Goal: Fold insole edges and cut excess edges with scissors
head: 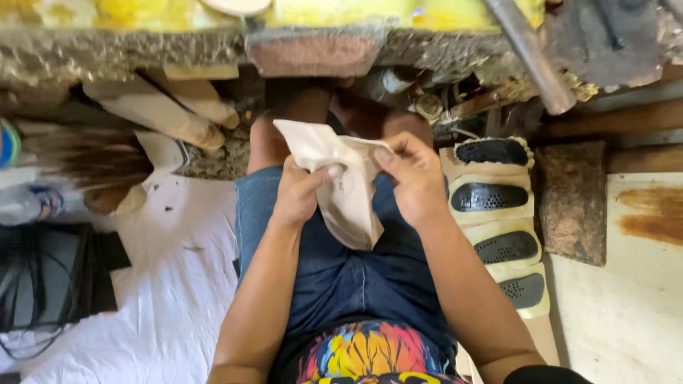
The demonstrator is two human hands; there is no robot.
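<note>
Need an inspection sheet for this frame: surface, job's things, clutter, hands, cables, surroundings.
Surface: white cloth on the floor left of the seated person; pale board at right.
Job's things: cream sole-shaped piece, bent, held over the lap.
Clutter: row of soles with black textured inserts at right; wooden shoe lasts at left; rusty block.
Hands: left hand and right hand both pinch the piece.
Cables: dark cords at far left.
Surroundings: worn bench edge above, metal bar leaning.

clear plastic bottle [25,203] with blue label, lying at left edge
</note>
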